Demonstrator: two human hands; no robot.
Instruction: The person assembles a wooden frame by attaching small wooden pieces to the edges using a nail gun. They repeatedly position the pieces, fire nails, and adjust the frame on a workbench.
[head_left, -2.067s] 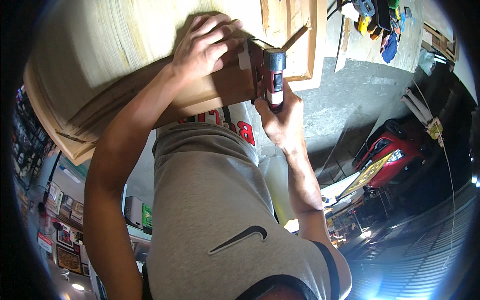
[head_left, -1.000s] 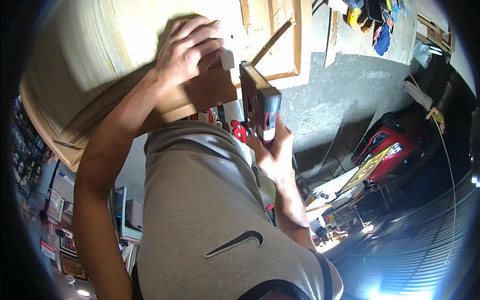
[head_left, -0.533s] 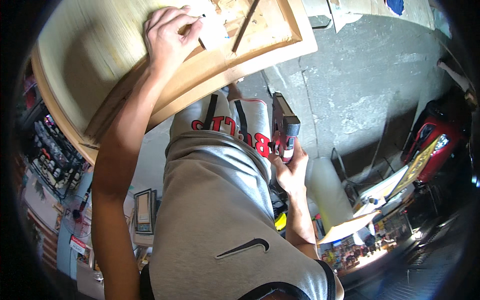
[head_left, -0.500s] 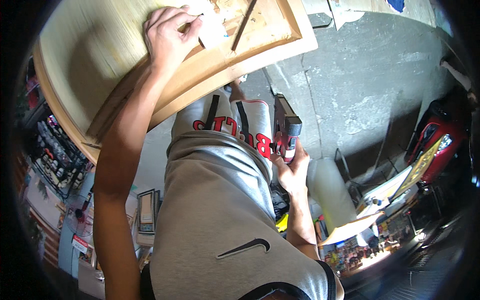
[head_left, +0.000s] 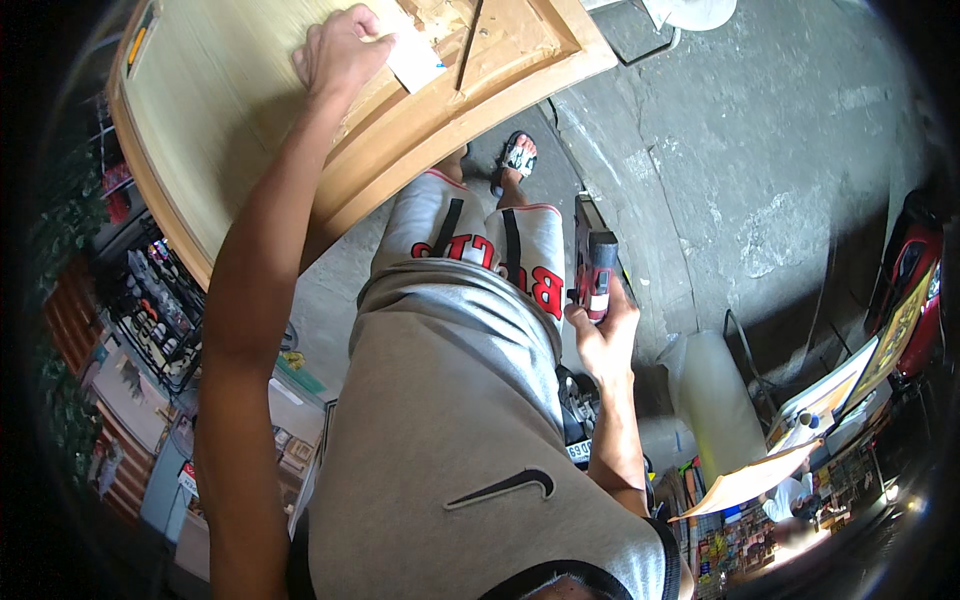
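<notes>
My left hand [head_left: 343, 52] rests on a pale wooden panel [head_left: 190, 120], its fingers curled closed. Whatever they may hold is hidden. Right beside the fingertips lies a white card-like piece [head_left: 417, 64], over the corner of a wooden frame [head_left: 545, 65]. A thin dark rod [head_left: 468, 45] crosses that frame. Low by my right thigh, my right hand [head_left: 608, 335] is wrapped round the handle of a red and black power tool [head_left: 597, 270], held away from the wood.
A yellow pencil [head_left: 136, 46] lies by the panel's far left edge. Grey concrete floor [head_left: 740, 170] spreads to the right. A rolled translucent sheet [head_left: 710, 400], leaning boards [head_left: 830, 390] and a red vehicle [head_left: 915, 300] stand at the right. A black rack [head_left: 160, 310] is at the left.
The view has shifted, bringing the pencil and my sandalled foot into sight. My left hand has turned slightly, its fingers more curled. My right hand still holds the power tool low.
</notes>
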